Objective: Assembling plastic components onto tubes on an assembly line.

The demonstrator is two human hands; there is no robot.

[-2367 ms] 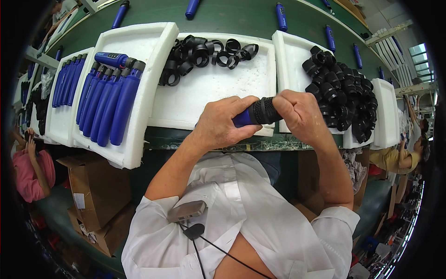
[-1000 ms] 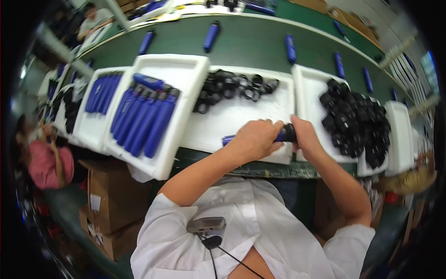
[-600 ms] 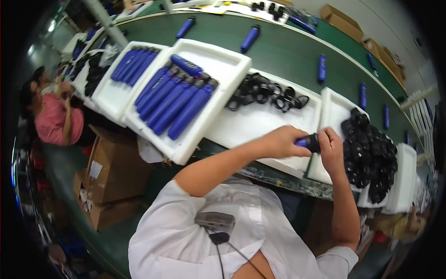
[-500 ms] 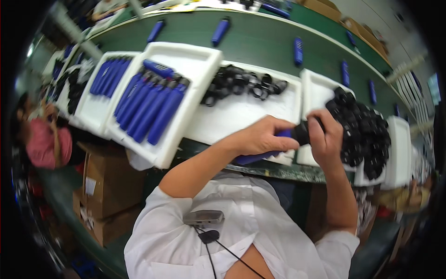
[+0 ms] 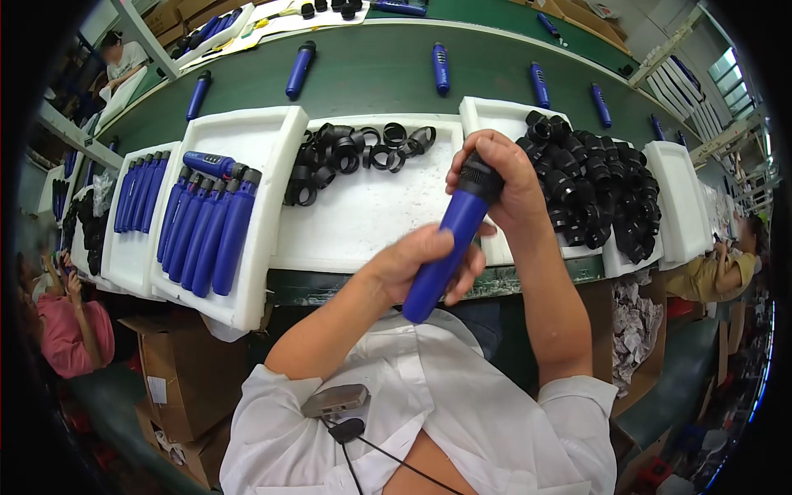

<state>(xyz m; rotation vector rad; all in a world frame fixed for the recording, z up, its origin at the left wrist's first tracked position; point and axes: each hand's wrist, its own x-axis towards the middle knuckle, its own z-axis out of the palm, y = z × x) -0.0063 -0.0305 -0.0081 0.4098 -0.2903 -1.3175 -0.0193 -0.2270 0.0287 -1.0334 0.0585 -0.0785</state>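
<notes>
In front of my chest I hold a blue microphone body [image 5: 450, 247] at a slant, its black ribbed end pointing up and to the right. My left hand [image 5: 417, 262] is closed around the lower blue part, thumb across it. My right hand [image 5: 503, 169] grips the black end [image 5: 477, 177], its fingers wrapped round it. Beyond my hands, a white foam tray [image 5: 375, 235] carries loose black rings [image 5: 342, 148]. To the right, a heap of black collars [image 5: 594, 177] fills another foam tray [image 5: 487, 107].
On the left, a white foam tray [image 5: 285, 124] contains several blue microphone bodies [image 5: 206, 235], one lying across the others. More blue microphones [image 5: 441, 68] are spaced along the green belt [image 5: 363, 74] behind. A cardboard box [image 5: 194, 371] stands lower left. Other people sit at both sides.
The microphone body has swung from nearly level to a steep slant, black end up. Both hands remain on it. My view has turned, so the trays appear further left.
</notes>
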